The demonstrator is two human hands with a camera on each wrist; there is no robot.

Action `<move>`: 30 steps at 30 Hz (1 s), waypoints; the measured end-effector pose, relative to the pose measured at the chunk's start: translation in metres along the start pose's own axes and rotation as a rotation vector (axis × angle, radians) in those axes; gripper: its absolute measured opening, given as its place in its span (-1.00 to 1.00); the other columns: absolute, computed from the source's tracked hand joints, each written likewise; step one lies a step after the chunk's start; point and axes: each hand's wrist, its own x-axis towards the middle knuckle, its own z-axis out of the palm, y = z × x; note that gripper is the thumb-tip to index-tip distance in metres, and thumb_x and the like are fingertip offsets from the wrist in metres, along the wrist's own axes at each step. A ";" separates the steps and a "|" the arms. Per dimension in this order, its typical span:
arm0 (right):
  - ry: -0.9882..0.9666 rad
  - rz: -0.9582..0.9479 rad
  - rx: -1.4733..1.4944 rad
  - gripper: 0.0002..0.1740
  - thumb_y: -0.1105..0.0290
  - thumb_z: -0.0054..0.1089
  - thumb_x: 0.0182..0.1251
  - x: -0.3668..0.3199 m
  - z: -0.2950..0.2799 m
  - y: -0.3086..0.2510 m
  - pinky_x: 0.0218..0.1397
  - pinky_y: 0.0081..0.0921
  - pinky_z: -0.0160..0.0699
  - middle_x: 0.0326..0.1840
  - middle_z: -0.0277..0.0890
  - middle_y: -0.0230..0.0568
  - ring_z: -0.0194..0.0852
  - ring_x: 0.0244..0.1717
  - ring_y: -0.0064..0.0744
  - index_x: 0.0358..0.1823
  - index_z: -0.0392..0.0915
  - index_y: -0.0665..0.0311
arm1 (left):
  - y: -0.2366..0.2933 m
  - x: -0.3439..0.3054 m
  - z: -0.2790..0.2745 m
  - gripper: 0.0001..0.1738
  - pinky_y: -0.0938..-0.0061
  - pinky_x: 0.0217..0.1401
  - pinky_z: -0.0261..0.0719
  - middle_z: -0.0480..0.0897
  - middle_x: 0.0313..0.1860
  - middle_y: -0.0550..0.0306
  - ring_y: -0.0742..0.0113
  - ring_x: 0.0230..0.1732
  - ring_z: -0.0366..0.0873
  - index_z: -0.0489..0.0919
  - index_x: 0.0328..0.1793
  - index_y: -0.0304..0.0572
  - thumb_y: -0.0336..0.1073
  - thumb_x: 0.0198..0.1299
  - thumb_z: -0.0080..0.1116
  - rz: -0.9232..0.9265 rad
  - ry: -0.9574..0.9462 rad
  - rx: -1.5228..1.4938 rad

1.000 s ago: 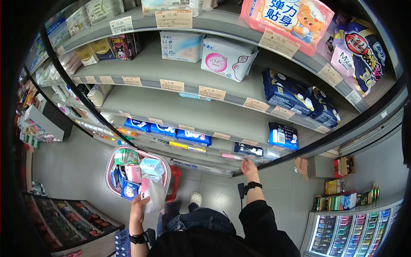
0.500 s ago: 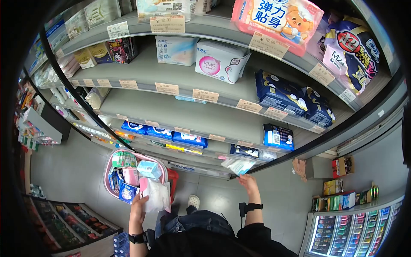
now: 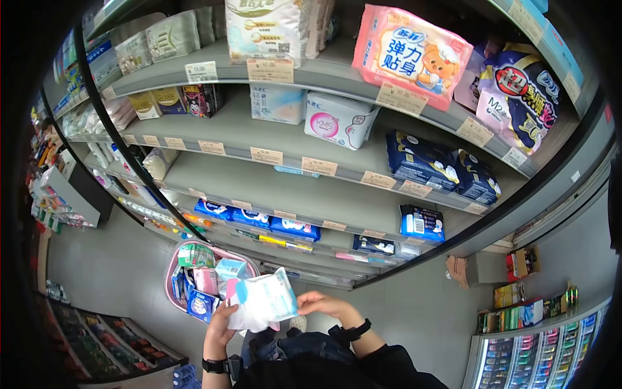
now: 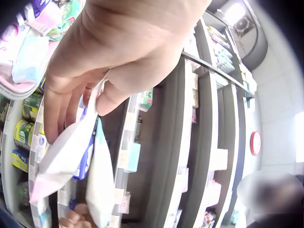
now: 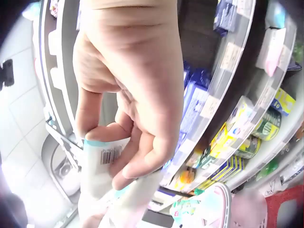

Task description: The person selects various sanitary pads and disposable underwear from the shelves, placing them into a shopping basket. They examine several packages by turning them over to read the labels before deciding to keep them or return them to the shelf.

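White-and-pink pk (image 3: 246, 319) is in front of the person, by the pink bskt (image 3: 168, 280), w/ the L hand (image 3: 221, 324) clamped on its near L side. Blue-and-wht pk (image 3: 269, 295) overlaps it in the head view; R hand (image 3: 324, 303) has its R edge pinched. Bskt sits on the floor, w/ a blue pk (image 3: 202, 306) & others piled inside. Grey shelving (image 3: 227, 175) runs across behind, incl. a KMS pk (image 3: 338, 121), a pink bear pk (image 3: 414, 58) up top & dk-blue pks (image 3: 424, 159) to the R.

L wrist view: thumb & fingers together on the white-and-pink pk's edge, pk hanging down at a tilt. Blue-and-wht pk is just beside it, ends close at the top, gap btwn them lower down; R hand's fingertips (image 4: 78, 216) show at the bottom. A red round thing (image 4: 255, 143) is on the far wall.

R wrist view: thumb & index pinch the blue-and-wht pk's teal corner, other fingers curled by it. Barcode (image 5: 110, 156) shows. Yellow-labelled cans (image 5: 267, 124) on shelf to the R; can't tell if the 2 pks touch.
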 end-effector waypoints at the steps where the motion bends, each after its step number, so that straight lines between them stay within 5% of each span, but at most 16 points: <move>1: 0.000 0.039 -0.078 -0.87 0.33 0.26 0.31 0.010 0.003 0.006 -0.03 -0.64 0.31 -0.30 0.47 -0.55 0.35 -0.17 -0.69 -0.29 0.57 0.23 | 0.002 -0.002 -0.002 -0.41 0.19 0.25 0.54 0.54 0.22 -0.08 0.02 0.17 0.57 0.29 0.39 -0.32 -0.44 0.19 0.05 0.012 0.000 -0.002; 5: -0.052 0.131 -0.175 -0.81 0.26 0.22 0.36 0.025 0.021 0.001 0.05 -0.61 0.28 -0.23 0.43 -0.53 0.32 -0.09 -0.68 -0.25 0.57 0.24 | -0.005 -0.004 -0.028 -0.35 0.20 0.25 0.56 0.56 0.21 -0.08 0.05 0.16 0.58 0.30 0.39 -0.36 -0.38 0.11 0.09 0.091 -0.069 -0.073; 7: -0.079 0.028 -0.199 -0.84 0.30 0.24 0.35 0.029 0.035 -0.005 -0.04 -0.66 0.28 -0.31 0.42 -0.57 0.28 -0.20 -0.73 -0.28 0.56 0.24 | -0.007 -0.005 -0.040 -0.37 0.22 0.23 0.58 0.58 0.18 -0.07 0.08 0.13 0.61 0.35 0.36 -0.37 -0.35 0.11 0.11 0.029 -0.137 -0.087; 15: -0.202 0.032 -0.198 -0.81 0.29 0.25 0.34 0.051 0.046 0.000 -0.02 -0.61 0.27 -0.27 0.38 -0.55 0.27 -0.16 -0.70 -0.30 0.53 0.26 | -0.011 -0.011 -0.054 -0.43 0.26 0.28 0.51 0.50 0.31 -0.01 0.15 0.25 0.52 0.29 0.44 -0.29 -0.20 0.36 0.02 0.051 -0.058 -0.096; 21: -0.141 -0.007 -0.188 -0.80 0.33 0.21 0.34 0.065 0.057 0.009 -0.18 -0.66 0.17 -0.38 0.24 -0.62 0.14 -0.28 -0.75 -0.39 0.42 0.22 | 0.011 -0.014 -0.057 -0.18 0.08 0.45 0.30 0.35 0.44 -0.09 -0.04 0.44 0.31 0.18 0.52 -0.26 0.22 0.36 -0.06 0.114 -0.171 -0.252; 23: -0.115 -0.006 -0.215 -0.78 0.34 0.20 0.36 0.069 0.061 0.010 -0.23 -0.66 0.15 -0.41 0.23 -0.62 0.12 -0.32 -0.75 -0.42 0.39 0.22 | 0.019 -0.020 -0.054 -0.23 0.12 0.38 0.39 0.43 0.37 -0.08 -0.01 0.36 0.41 0.24 0.47 -0.27 0.11 0.33 0.07 0.105 -0.152 -0.033; 24: -0.122 -0.034 -0.237 -0.76 0.34 0.20 0.36 0.071 0.066 0.009 -0.25 -0.66 0.14 -0.43 0.22 -0.62 0.11 -0.34 -0.76 -0.43 0.38 0.22 | 0.017 -0.006 -0.077 -0.31 0.18 0.28 0.51 0.52 0.26 -0.05 0.03 0.25 0.51 0.30 0.42 -0.29 -0.18 0.23 0.27 -0.001 -0.113 0.058; 28: -0.079 -0.129 -0.406 -0.73 0.32 0.19 0.37 0.083 0.091 0.008 -0.26 -0.64 0.18 -0.48 0.24 -0.58 0.12 -0.38 -0.73 -0.46 0.37 0.25 | 0.031 0.008 -0.099 -0.28 0.23 0.19 0.58 0.58 0.18 -0.03 0.10 0.17 0.58 0.33 0.39 -0.33 -0.57 0.06 0.34 -0.064 -0.135 0.176; 30: -0.072 -0.145 -0.488 -0.75 0.31 0.20 0.36 0.089 0.107 0.001 -0.21 -0.60 0.27 -0.47 0.32 -0.53 0.20 -0.36 -0.69 -0.43 0.41 0.26 | 0.039 0.017 -0.116 -0.30 0.23 0.19 0.58 0.58 0.18 -0.03 0.11 0.17 0.58 0.34 0.38 -0.33 -0.55 0.08 0.33 -0.088 -0.170 0.221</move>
